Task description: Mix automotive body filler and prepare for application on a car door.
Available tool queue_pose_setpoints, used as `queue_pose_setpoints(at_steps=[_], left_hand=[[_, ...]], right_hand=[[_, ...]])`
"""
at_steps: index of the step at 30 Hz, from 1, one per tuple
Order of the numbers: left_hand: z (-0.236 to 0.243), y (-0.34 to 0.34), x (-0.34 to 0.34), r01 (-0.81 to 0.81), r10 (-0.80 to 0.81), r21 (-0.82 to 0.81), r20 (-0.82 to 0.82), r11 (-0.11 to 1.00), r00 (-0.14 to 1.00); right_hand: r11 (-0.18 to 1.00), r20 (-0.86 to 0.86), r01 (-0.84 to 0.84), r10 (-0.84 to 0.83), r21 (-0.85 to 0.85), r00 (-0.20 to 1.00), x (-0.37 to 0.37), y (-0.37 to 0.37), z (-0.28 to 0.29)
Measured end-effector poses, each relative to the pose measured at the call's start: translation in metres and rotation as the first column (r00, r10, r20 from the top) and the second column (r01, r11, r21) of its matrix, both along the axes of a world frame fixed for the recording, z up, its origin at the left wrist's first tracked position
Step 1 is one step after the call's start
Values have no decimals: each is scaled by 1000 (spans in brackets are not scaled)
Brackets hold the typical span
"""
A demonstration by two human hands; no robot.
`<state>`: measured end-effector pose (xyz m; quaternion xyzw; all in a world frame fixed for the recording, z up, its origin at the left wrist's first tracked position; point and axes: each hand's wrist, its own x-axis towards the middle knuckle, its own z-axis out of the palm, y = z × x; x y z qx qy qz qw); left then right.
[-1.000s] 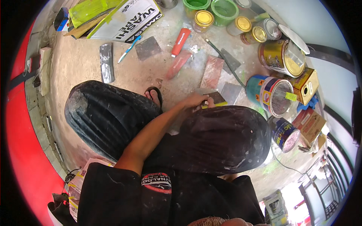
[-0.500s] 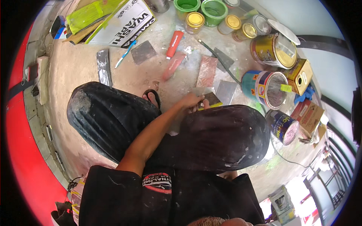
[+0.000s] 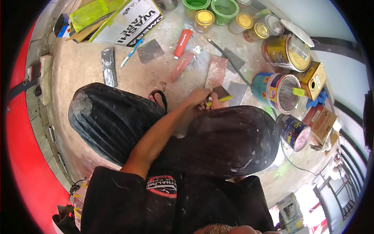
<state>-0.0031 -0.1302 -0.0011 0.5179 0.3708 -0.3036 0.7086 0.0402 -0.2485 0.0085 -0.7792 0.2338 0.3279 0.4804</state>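
Both hands meet in front of my right knee, around a flat dark sanding pad point(image 3: 222, 93) with a yellow edge. My right hand point(image 3: 215, 102) comes up from behind the knee, closed on the pad's near side. Reaching across from the left, my left hand point(image 3: 200, 96) has its fingers curled together at the pad's left end. What those fingers pinch, if anything, is hidden. Just beyond the pad, a grey sheet point(image 3: 237, 93) and a reddish, dusty sheet point(image 3: 216, 71) lie on the floor.
Two red scrapers point(image 3: 183, 43), a dark square sheet point(image 3: 150, 51), a toothbrush point(image 3: 131, 53) and a black strip point(image 3: 109, 67) lie ahead. Paint cans point(image 3: 276, 91) and green tubs point(image 3: 224, 11) stand right and far. A hose point(image 3: 230, 60) crosses the floor; a white box point(image 3: 126, 24) sits far left.
The pad has shifted slightly up and left and tilted, showing more of its dark face. A pale sheet behind my left hand no longer shows. The view has shifted slightly.
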Motion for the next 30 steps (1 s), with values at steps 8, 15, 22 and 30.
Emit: queue_pose_setpoints(at_steps=[8, 15, 22, 30], left_hand=[[-25, 12, -9, 31, -26, -61, 77, 998, 997], [8, 12, 3, 236, -237, -70, -3, 969, 972], [-2, 48, 4, 430, -418, 223, -102, 875, 903], [0, 35, 18, 402, -656, 749, 57, 527, 753]], right_hand=[[994, -28, -44, 47, 97, 998, 5, 21, 13], [987, 124, -110, 95, 119, 988, 5, 10, -13], [975, -185, 206, -188, 81, 965, 5, -1, 28], [941, -100, 332, -325, 68, 941, 22, -26, 41]])
